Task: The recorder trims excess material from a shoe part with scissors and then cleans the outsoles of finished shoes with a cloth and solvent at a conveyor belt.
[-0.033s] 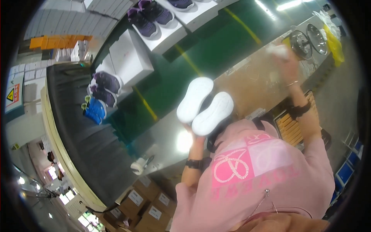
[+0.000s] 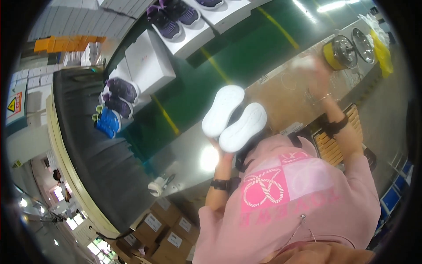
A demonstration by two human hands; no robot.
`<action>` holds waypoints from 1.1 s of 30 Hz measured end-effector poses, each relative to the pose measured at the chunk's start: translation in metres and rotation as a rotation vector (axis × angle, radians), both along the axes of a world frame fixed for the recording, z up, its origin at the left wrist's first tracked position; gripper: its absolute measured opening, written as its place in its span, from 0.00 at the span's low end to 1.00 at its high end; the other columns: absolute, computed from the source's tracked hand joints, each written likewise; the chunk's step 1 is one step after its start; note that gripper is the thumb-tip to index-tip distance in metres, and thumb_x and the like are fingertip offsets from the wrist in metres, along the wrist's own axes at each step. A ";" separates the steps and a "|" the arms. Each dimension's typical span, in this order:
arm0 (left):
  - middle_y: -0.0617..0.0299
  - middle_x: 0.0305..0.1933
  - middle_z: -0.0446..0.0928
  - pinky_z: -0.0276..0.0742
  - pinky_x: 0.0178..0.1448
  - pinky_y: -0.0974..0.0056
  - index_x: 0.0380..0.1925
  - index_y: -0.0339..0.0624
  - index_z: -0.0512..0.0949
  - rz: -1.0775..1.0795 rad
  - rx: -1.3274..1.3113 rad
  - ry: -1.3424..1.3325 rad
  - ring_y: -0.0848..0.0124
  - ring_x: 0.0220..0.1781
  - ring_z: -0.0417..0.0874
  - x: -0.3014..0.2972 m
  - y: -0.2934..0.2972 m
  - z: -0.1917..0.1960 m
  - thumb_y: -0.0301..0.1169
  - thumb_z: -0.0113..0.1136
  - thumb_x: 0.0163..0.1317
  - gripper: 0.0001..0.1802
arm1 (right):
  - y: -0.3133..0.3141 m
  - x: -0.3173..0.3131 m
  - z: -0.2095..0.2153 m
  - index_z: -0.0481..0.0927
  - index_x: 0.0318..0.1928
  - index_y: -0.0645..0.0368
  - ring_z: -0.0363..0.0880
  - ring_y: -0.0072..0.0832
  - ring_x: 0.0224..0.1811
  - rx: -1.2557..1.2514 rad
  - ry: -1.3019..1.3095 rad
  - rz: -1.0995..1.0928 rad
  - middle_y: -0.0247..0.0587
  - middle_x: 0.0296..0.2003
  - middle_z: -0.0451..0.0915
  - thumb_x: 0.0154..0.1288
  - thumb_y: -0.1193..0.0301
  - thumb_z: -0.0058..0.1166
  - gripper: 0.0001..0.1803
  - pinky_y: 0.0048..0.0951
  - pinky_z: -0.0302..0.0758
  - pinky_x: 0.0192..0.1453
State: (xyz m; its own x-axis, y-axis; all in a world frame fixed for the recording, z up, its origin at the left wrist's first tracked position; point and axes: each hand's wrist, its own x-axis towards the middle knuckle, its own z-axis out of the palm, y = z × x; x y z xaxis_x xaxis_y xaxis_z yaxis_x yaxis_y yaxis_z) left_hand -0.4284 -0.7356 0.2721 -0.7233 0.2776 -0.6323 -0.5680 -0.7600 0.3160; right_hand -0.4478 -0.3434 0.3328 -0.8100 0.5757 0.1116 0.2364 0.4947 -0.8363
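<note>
Shoes (image 2: 234, 118) remain soles-up in left hand (image 2: 218, 147); right hand (image 2: 317, 72) unmoved.

I wore a pink short-sleeved T-shirt (image 2: 303, 198) with a white looping rope print on a darker pink square, a black wristband (image 2: 221, 185) on my left forearm, another black wristband (image 2: 336, 126) on my right, plus a thin bracelet (image 2: 324, 98).

This was a shoe factory's packing line. A dark conveyor belt (image 2: 88, 145) carried purple shoes (image 2: 121, 94) and blue shoes (image 2: 107, 121); beside the belt lay open white shoeboxes (image 2: 147, 61), beyond them a green floor (image 2: 246, 48), and below the belt, cardboard cartons (image 2: 162, 231).
</note>
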 end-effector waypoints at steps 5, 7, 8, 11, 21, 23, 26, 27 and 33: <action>0.58 0.75 0.59 0.61 0.76 0.50 0.72 0.50 0.57 -0.026 0.062 0.021 0.56 0.74 0.62 0.000 0.002 -0.017 0.67 0.39 0.67 0.43 | -0.145 -0.015 -0.006 0.77 0.53 0.56 0.82 0.32 0.47 -0.385 -0.079 0.635 0.42 0.45 0.83 0.57 0.65 0.67 0.24 0.33 0.77 0.54; 0.55 0.74 0.59 0.62 0.76 0.49 0.72 0.50 0.57 0.004 0.149 -0.034 0.56 0.74 0.62 0.002 0.002 -0.021 0.67 0.39 0.67 0.44 | -0.193 -0.022 0.005 0.77 0.54 0.56 0.81 0.37 0.49 -0.354 0.007 0.919 0.45 0.46 0.81 0.58 0.65 0.65 0.23 0.35 0.76 0.56; 0.55 0.75 0.58 0.62 0.75 0.49 0.73 0.49 0.56 -0.022 0.040 -0.039 0.55 0.74 0.62 0.003 0.003 -0.018 0.68 0.34 0.67 0.44 | -0.203 -0.024 0.005 0.77 0.54 0.56 0.81 0.37 0.49 -0.359 0.000 0.929 0.45 0.46 0.81 0.58 0.65 0.65 0.23 0.35 0.76 0.56; 0.54 0.75 0.57 0.62 0.75 0.50 0.73 0.49 0.54 -0.035 -0.051 -0.087 0.55 0.74 0.62 0.007 0.003 -0.023 0.68 0.27 0.68 0.44 | -0.216 -0.029 -0.008 0.78 0.51 0.56 0.81 0.39 0.48 -0.263 0.096 1.163 0.46 0.44 0.81 0.58 0.68 0.65 0.20 0.36 0.76 0.54; 0.55 0.74 0.59 0.63 0.75 0.52 0.73 0.47 0.55 0.026 -0.016 -0.102 0.58 0.74 0.62 0.018 -0.011 -0.060 0.63 0.31 0.72 0.40 | -0.206 -0.039 -0.013 0.76 0.49 0.55 0.79 0.45 0.51 -0.238 0.019 1.074 0.48 0.47 0.79 0.59 0.66 0.63 0.19 0.40 0.75 0.56; 0.55 0.73 0.61 0.63 0.75 0.52 0.72 0.46 0.57 0.039 0.157 -0.152 0.59 0.73 0.64 0.023 -0.015 -0.065 0.62 0.31 0.73 0.39 | -0.203 -0.040 -0.026 0.76 0.50 0.55 0.78 0.46 0.51 -0.261 -0.083 1.048 0.48 0.47 0.79 0.61 0.65 0.62 0.18 0.39 0.75 0.56; 0.54 0.73 0.61 0.64 0.74 0.52 0.72 0.45 0.57 -0.004 0.046 -0.117 0.59 0.73 0.65 0.015 -0.001 -0.041 0.62 0.33 0.73 0.40 | -0.159 -0.048 -0.078 0.76 0.52 0.56 0.79 0.44 0.51 -0.188 -0.226 0.766 0.48 0.47 0.80 0.61 0.65 0.63 0.20 0.38 0.76 0.56; 0.54 0.73 0.61 0.64 0.74 0.52 0.72 0.45 0.57 0.002 0.043 -0.123 0.59 0.73 0.65 0.013 0.003 -0.033 0.62 0.33 0.73 0.40 | -0.155 -0.049 -0.074 0.76 0.52 0.56 0.79 0.44 0.51 -0.193 -0.233 0.771 0.48 0.47 0.80 0.61 0.65 0.63 0.20 0.38 0.76 0.56; 0.54 0.73 0.62 0.66 0.73 0.53 0.72 0.44 0.57 -0.010 0.002 -0.103 0.58 0.72 0.65 0.009 0.007 -0.032 0.63 0.36 0.71 0.41 | -0.199 -0.043 -0.034 0.77 0.46 0.57 0.80 0.42 0.48 -0.276 -0.063 1.073 0.45 0.42 0.80 0.56 0.72 0.65 0.16 0.39 0.76 0.54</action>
State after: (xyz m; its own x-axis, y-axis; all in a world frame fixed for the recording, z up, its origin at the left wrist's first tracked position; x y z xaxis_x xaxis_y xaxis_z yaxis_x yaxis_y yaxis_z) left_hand -0.4190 -0.7290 0.2399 -0.6516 0.2857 -0.7027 -0.6049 -0.7547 0.2541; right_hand -0.4907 -0.5425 0.2992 -0.9029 -0.4289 0.0291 -0.1573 0.2665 -0.9509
